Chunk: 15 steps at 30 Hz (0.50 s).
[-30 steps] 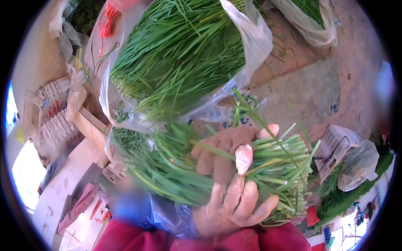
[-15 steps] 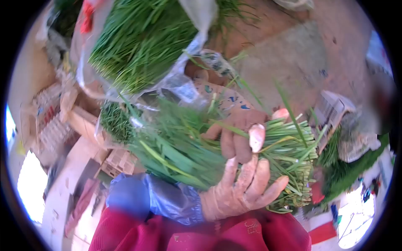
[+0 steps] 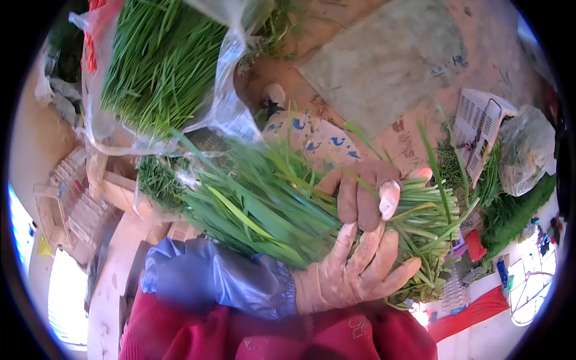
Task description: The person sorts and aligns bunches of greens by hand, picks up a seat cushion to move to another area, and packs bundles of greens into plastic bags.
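Observation:
A bundle of long green leafy stalks (image 3: 258,210) lies across my lap, leaves to the left and pale cut ends to the right. My left hand (image 3: 360,267), in a thin pale glove below a blue sleeve, curls its slightly spread fingers over the near side of the bundle. From the far side, my right hand (image 3: 366,195), in a brown glove with pale fingertips, wraps over the top. The fingers of both hands meet on the stalks. The right wrist and forearm are hidden.
An open plastic bag (image 3: 231,90) of green stalks stands at the upper left. A flat grey sheet (image 3: 390,66) lies on the floor beyond. A white basket (image 3: 477,132) and a clear bag (image 3: 528,150) are at the right, cartons (image 3: 123,186) at the left.
The view has turned, so the large bag has shifted left and the floor sheet shows more. Both hands and the bundle appear slightly farther right, with the grip unchanged.

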Tool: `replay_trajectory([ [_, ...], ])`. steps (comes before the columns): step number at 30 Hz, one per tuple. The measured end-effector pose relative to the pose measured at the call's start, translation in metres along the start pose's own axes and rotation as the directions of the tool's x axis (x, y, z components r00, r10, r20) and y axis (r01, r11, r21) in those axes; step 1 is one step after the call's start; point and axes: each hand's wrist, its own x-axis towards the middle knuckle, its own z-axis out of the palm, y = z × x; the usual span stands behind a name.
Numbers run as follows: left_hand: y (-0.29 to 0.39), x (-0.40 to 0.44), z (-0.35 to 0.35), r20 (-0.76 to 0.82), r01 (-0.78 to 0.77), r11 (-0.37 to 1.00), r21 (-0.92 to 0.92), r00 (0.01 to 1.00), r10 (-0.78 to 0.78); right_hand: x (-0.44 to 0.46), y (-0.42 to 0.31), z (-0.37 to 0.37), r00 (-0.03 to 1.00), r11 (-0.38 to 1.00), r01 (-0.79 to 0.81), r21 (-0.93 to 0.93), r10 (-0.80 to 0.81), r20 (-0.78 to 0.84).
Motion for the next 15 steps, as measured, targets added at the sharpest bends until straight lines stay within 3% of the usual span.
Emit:
replay_trajectory([
  [2, 0.01, 0.007, 0.016, -0.038, -0.081, 0.996, -0.047, 0.996, 0.08, 0.023, 0.006, -0.014, 0.995, 0.992, 0.077, 0.096, -0.083, 0.057],
  [4, 0.038, 0.007, 0.052, -0.111, -0.138, 0.99, 0.024, 0.984, 0.14, 0.046, 0.003, -0.034, 0.979, 0.972, 0.126, 0.2, -0.155, 0.136],
  [7, 0.062, 0.017, 0.092, 0.033, -0.199, 0.97, -0.139, 0.978, 0.206, 0.08, -0.017, -0.062, 0.949, 0.926, 0.183, 0.33, -0.254, 0.188],
  [10, 0.108, 0.029, 0.143, 0.0, -0.223, 0.923, -0.313, 0.972, 0.235, 0.099, -0.075, -0.096, 0.89, 0.872, 0.265, 0.412, -0.386, 0.244],
  [11, 0.122, 0.036, 0.16, -0.014, -0.22, 0.892, -0.395, 0.972, 0.233, 0.103, -0.107, -0.105, 0.889, 0.883, 0.28, 0.377, -0.386, 0.246],
  [14, 0.144, 0.056, 0.218, -0.067, -0.222, 0.82, -0.528, 0.973, 0.22, 0.102, -0.215, -0.109, 0.997, 0.999, 0.035, 0.02, -0.036, 0.074],
  [15, 0.138, 0.059, 0.235, 0.072, -0.156, 0.764, -0.626, 0.964, 0.256, 0.112, -0.232, -0.116, 0.998, 0.992, 0.05, -0.12, -0.046, 0.033],
])
